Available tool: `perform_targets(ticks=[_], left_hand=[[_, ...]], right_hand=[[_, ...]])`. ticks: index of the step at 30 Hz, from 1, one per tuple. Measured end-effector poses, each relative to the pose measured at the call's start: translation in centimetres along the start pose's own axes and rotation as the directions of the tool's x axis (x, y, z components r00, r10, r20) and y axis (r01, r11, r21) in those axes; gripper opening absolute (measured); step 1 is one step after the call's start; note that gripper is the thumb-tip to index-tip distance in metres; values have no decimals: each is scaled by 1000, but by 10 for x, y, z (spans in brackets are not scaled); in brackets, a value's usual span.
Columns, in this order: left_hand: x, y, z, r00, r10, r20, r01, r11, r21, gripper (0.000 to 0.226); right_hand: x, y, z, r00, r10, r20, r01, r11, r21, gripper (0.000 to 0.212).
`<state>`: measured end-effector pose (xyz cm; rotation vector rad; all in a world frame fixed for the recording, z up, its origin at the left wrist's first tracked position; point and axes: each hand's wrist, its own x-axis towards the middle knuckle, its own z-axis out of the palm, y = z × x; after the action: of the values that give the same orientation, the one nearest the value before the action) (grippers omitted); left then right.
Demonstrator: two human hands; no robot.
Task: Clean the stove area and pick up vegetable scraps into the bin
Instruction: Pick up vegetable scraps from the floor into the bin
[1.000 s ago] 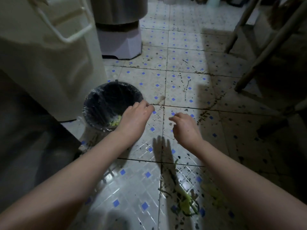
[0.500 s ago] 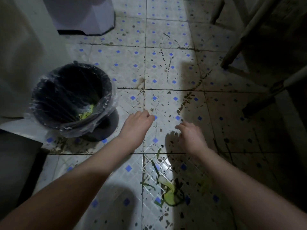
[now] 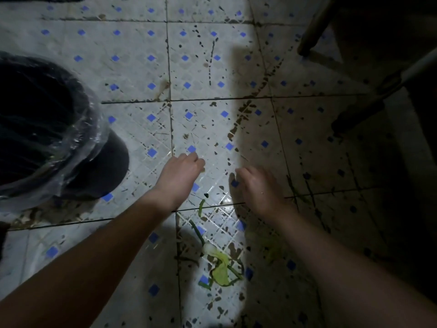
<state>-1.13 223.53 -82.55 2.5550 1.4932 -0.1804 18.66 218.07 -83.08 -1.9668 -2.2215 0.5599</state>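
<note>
Left hand (image 3: 180,178) and right hand (image 3: 260,191) are held slack-fingered, apparently empty; green scraps (image 3: 220,268) should be scooped together, then dropped into bin (image 3: 78,147).

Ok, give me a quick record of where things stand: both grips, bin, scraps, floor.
left grip: bare hand, fingers loosely curled, holds nothing
right grip: bare hand, relaxed, holds nothing
bin: dark, clear liner, on the floor left of both grips
scraps: yellow-green pieces on the floor between the forearms
floor: tiled, dark specks all over
pending: scraps not yet picked up
</note>
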Motion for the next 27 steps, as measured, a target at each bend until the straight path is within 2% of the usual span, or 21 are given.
perform_targets(ticks=[3, 6, 9, 12, 19, 27], left_hand=[[3, 6, 7, 999, 45, 27, -45, 999, -8, 37], [6, 9, 16, 996, 69, 54, -68, 997, -28, 46], [7, 11, 25, 996, 58, 66, -52, 995, -89, 42], [7, 13, 30, 998, 17, 55, -8, 989, -147, 36], [1, 12, 34, 998, -2, 69, 15, 981, -192, 40], [-5, 7, 34, 998, -23, 55, 33, 980, -198, 35]], right_hand=[[-3, 4, -5, 1000, -16, -6, 16, 998, 53, 6], [-7, 6, -7, 1000, 8, -6, -7, 996, 89, 13], [-11, 9, -6, 999, 37, 18, -38, 996, 86, 20], [-15, 13, -6, 997, 54, 61, -57, 998, 40, 17], [-18, 13, -12, 995, 74, 61, -75, 997, 8, 23], [-19, 5, -15, 994, 84, 67, -92, 988, 128, 31]])
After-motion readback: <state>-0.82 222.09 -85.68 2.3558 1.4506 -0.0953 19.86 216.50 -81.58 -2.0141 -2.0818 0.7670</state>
